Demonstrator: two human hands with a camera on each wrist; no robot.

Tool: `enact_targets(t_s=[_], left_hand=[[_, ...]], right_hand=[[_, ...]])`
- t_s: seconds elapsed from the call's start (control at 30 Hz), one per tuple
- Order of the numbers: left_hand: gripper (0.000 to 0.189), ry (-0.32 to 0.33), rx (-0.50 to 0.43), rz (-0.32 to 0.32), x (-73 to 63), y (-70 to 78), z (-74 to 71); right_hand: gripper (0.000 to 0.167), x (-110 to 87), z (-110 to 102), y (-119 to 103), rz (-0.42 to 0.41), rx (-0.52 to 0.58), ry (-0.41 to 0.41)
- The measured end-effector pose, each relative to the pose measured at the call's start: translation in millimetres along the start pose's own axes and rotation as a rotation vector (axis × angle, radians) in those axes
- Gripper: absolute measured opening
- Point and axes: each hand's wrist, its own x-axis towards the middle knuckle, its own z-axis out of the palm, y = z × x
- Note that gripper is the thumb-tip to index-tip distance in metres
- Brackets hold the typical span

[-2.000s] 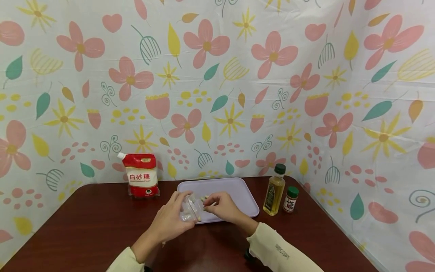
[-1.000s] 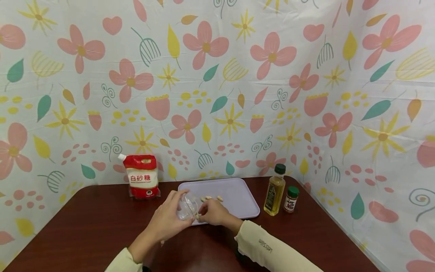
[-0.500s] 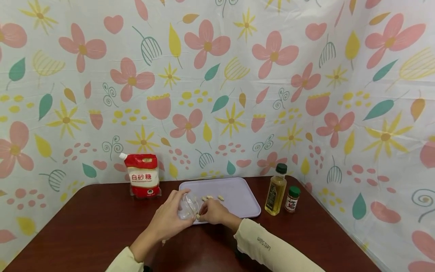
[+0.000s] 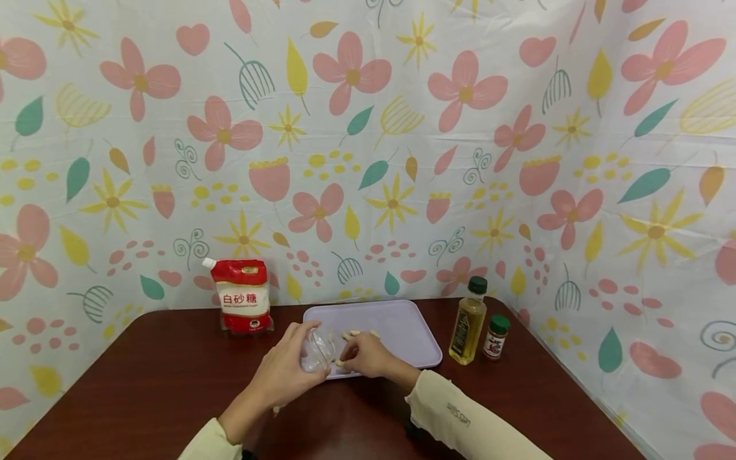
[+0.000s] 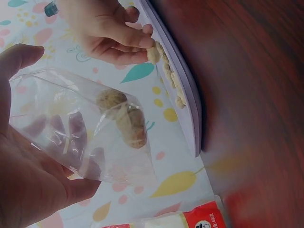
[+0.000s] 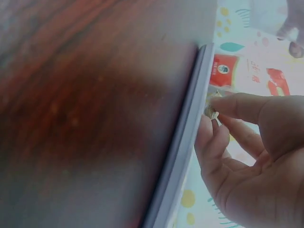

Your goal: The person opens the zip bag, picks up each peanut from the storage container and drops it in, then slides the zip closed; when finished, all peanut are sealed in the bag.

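Note:
My left hand (image 4: 284, 365) grips a clear plastic bag (image 4: 315, 353), its fingers and thumb spread around the bag's sides. Inside the bag, an unshelled peanut (image 5: 129, 124) shows in the left wrist view. Beside the bag, my right hand (image 4: 372, 358) pinches another peanut (image 5: 153, 54) between thumb and fingertips, low over the pale purple tray (image 4: 405, 322). Several more peanuts (image 4: 352, 334) lie on the tray behind the right hand, partly covered by it in the head view. The right wrist view has the tray's rim (image 6: 178, 142) close alongside the right fingers.
A red and white sugar pouch (image 4: 244, 297) stands at the back left of the dark brown table (image 4: 172, 377). Right of the tray stand an oil bottle (image 4: 467, 326) and a small green-capped jar (image 4: 496, 338). A flower-patterned curtain (image 4: 356, 153) closes off the back and right.
The right hand came down to the tray near the bag's mouth, then shifted slightly right with a peanut in its fingertips. The left hand and bag have barely moved.

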Motion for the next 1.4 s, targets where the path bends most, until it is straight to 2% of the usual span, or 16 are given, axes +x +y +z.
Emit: enact_targets(t_s=[0.27,0.6,0.9,1.23,1.4], left_hand=[[0.075,-0.006,-0.001,-0.003,-0.8,0.5,-0.7],[0.075,-0.009,0.003,-0.006,-1.2,-0.7,-1.5],[0.075,-0.011,0.001,-0.008,-3.3,0.6,-4.3],[0.076,-0.002,0.017,0.004,-1.1,2.1,-7.0],[0.076,-0.004,0.024,0.001,-0.8,2.7,-7.2]], right_hand=[[0.004,-5.5,-11,-3,0.008,0.126,0.001],[0.008,-10.6,-20,-6,0.015,0.175,0.041],[0.013,-21.2,-32,-15,-0.031,0.232,0.08],[0.011,-33.1,-55,-40,-0.062,0.24,0.198],[0.008,-38.3,-61,-53,-0.063,0.285,0.242]])
